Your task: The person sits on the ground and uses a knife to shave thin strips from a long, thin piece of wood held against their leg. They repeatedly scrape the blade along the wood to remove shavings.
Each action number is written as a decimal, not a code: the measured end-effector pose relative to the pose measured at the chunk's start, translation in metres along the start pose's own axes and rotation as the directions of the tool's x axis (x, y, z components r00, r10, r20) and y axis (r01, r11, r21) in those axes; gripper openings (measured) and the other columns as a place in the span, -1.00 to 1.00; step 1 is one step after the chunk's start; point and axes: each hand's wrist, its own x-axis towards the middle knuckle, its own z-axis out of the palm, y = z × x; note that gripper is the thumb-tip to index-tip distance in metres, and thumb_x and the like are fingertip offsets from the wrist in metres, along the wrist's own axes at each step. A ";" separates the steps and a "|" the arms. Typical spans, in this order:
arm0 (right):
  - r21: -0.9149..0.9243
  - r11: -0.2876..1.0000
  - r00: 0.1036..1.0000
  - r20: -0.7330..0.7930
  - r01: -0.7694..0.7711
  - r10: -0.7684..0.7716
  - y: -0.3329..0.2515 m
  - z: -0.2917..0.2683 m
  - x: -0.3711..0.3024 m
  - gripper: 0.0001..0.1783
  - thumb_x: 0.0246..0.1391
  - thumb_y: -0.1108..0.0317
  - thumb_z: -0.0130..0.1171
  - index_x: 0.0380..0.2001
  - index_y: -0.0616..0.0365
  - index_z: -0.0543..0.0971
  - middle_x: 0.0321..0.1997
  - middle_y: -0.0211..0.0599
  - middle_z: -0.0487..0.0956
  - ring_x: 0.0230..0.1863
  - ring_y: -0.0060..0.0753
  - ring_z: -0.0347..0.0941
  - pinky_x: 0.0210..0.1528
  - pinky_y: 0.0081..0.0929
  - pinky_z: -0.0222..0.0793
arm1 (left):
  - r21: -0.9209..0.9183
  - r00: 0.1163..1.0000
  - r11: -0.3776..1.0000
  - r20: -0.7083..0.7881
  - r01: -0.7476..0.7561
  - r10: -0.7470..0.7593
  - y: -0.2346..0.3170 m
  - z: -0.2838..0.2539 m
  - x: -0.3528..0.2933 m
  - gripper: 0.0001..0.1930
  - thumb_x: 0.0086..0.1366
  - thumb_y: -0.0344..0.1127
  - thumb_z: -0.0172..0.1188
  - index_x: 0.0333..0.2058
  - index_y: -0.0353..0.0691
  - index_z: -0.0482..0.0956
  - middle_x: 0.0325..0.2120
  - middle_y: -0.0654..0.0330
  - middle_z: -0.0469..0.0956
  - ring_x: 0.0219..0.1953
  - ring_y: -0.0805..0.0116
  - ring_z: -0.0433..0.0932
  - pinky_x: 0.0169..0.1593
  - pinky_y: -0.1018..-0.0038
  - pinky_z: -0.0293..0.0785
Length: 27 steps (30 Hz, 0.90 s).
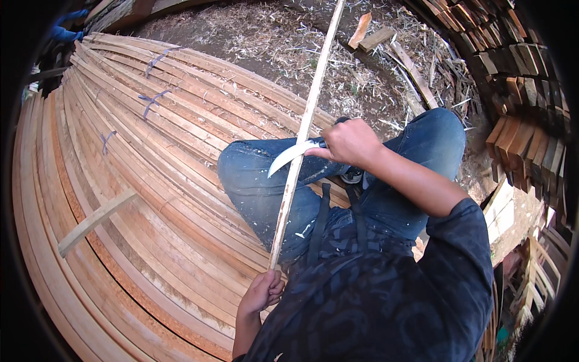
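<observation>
A long, thin wooden strip [313, 90] slants across my lap, from low beside my body up past the far edge of the view. My left hand [263, 291] is closed around its near end. In my right hand [351, 143] is a knife [288, 155] with a curved, pale blade, its dark handle mostly hidden by my fingers. The blade lies across the strip around its middle, over my left thigh, its tip pointing left. Pale specks and a shaving cling to my jeans [250, 175].
Long sawn wooden strips [163, 199] lie in bundles under and left of me, some bound with dark ties [155, 104]. A short crosspiece [96, 222] rests on them. Shavings [241, 42] and offcuts [377, 38] litter the ground ahead. Stacked boards [525, 142] rise at the right.
</observation>
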 end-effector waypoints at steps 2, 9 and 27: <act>-0.091 0.980 0.984 -0.062 -0.175 0.169 0.053 0.006 0.019 -0.15 0.02 -0.46 -0.18 -0.81 0.13 0.55 -0.80 -0.16 0.47 -0.72 -0.13 0.49 -0.63 -0.29 0.43 | 0.000 1.000 1.000 -0.031 0.002 -0.002 -0.003 -0.001 -0.002 -0.50 0.41 0.18 -0.29 -0.59 -0.04 0.13 -0.74 0.42 0.03 -0.76 0.66 -0.06 -0.73 0.65 -0.17; -0.032 0.999 1.000 0.010 -0.019 0.020 0.011 0.002 0.005 -0.14 0.01 -0.48 -0.19 -0.79 0.14 0.54 -0.79 -0.17 0.48 -0.72 -0.18 0.49 -0.64 -0.31 0.43 | -0.028 1.000 1.000 0.013 0.012 -0.012 0.001 0.000 -0.001 -0.53 0.44 0.09 -0.27 -0.59 -0.05 0.12 -0.72 0.41 0.04 -0.76 0.64 -0.08 -0.71 0.66 -0.13; -0.052 0.959 0.959 -0.073 -0.278 0.273 0.061 0.012 0.018 -0.11 0.05 -0.47 -0.25 -0.80 0.17 0.55 -0.79 -0.13 0.47 -0.72 -0.10 0.49 -0.63 -0.25 0.44 | 0.038 0.999 0.998 -0.009 -0.052 0.053 -0.002 0.000 0.001 -0.53 0.45 0.05 -0.27 -0.61 -0.06 0.11 -0.73 0.43 0.02 -0.75 0.64 -0.06 -0.70 0.64 -0.12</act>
